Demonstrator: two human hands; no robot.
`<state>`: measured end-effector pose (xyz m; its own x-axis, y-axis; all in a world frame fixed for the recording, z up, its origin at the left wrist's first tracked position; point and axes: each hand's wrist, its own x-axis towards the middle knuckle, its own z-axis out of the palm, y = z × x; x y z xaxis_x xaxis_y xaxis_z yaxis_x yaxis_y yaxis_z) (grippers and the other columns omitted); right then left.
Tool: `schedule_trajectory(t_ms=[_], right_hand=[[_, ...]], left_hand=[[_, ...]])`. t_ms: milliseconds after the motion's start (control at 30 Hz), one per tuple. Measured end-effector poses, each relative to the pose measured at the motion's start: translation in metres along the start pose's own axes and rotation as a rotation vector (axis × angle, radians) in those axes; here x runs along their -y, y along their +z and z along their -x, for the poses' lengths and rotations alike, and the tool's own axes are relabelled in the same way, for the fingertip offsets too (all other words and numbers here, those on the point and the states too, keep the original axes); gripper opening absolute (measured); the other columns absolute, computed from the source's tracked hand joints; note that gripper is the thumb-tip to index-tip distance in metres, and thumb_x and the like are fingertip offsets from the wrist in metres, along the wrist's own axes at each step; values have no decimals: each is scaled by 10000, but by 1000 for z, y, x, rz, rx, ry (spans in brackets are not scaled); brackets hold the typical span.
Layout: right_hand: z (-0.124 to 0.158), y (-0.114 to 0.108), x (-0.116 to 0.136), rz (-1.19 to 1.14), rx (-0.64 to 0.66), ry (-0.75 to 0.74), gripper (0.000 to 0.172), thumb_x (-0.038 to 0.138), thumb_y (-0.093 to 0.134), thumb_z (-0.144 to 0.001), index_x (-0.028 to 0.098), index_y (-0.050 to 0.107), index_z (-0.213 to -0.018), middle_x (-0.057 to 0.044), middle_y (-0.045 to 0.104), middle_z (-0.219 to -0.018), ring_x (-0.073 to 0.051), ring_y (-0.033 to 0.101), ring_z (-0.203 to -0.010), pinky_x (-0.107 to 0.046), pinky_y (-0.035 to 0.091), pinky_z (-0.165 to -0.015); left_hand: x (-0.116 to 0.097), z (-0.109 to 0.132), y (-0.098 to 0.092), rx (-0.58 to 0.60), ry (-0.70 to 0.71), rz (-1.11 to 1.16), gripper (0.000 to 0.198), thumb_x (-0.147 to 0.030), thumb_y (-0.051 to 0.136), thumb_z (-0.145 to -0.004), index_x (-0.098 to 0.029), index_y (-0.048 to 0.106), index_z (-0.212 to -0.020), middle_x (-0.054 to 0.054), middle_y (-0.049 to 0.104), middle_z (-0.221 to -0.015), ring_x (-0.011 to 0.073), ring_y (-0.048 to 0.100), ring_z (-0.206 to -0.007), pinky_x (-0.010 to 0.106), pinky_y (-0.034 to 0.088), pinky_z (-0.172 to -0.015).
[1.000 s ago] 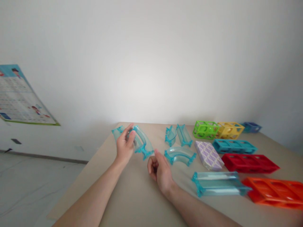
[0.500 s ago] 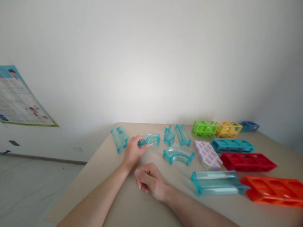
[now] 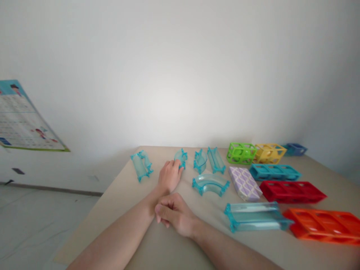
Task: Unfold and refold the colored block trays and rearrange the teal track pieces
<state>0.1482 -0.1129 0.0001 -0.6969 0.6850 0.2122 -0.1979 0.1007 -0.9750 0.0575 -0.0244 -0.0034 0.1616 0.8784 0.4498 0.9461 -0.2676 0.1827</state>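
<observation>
My left hand (image 3: 169, 175) lies over a clear blue curved track piece (image 3: 181, 156) on the tan table (image 3: 129, 195), fingers wrapped on its near end; most of the piece is hidden by the hand. My right hand (image 3: 174, 213) rests on the table just behind the left wrist, fingers curled loosely with nothing in them. A straight clear blue track piece (image 3: 141, 165) lies to the left of the left hand. A larger curved piece (image 3: 210, 183) lies to the right.
Two short clear blue pieces (image 3: 208, 160) sit at the back. A long clear trough (image 3: 254, 216) lies near right. Green (image 3: 241, 153), yellow (image 3: 270, 153), teal (image 3: 274, 172), red (image 3: 292, 191) and orange (image 3: 326, 222) frame blocks and a lilac patterned block (image 3: 244, 183) fill the right side. The table's left edge is close.
My left hand has lowered the curved piece from mid-air to the table and slid it toward the back right. My right hand has dropped to the table and curled up.
</observation>
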Motion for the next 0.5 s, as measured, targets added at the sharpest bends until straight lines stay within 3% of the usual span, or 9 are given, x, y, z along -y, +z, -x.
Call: schedule_trajectory(t_ms=[200,267,367,433,500], right_hand=[[0,-1,2,13,-4,3,296,332,538,-818,149,607,-596,53,436,-432,-75,351,-401,-226,254,-445],[0,-2,1,12,-2,0,283,320,539,-818,146,616,-609,53,441,-435,-75,358,-407,-225,262,-452],[0,-3,-1,4,-9,-9,272,320,545,-817,143,625,-627,50,453,-445,-78,385,-423,-221,272,-461],[1,-4,-1,1,-16,-10,280,329,546,-815,141,622,-623,49,455,-451,-77,396,-429,-216,273,-459],[1,-3,-1,12,-22,7,304,355,549,-817,140,619,-615,51,448,-447,-72,382,-419,-213,263,-446]], left_hand=[[-2,-12,9,4,8,-4,197,-281,422,-940,-214,588,-1023,77,628,-938,224,576,-922,317,427,-794],[-2,-11,8,-8,8,20,236,-305,435,-935,-218,560,-1116,78,632,-969,224,576,-937,322,434,-810],[-2,-6,-1,-139,25,102,380,-368,482,-907,-198,486,-1246,92,625,-1036,233,563,-978,338,440,-855],[3,-5,-15,-282,28,124,332,-364,490,-893,-196,548,-1174,96,619,-1016,247,546,-1002,364,424,-903],[17,-6,-31,-409,-70,94,252,-329,499,-869,-203,614,-1054,108,607,-1021,276,523,-1053,413,383,-961]])
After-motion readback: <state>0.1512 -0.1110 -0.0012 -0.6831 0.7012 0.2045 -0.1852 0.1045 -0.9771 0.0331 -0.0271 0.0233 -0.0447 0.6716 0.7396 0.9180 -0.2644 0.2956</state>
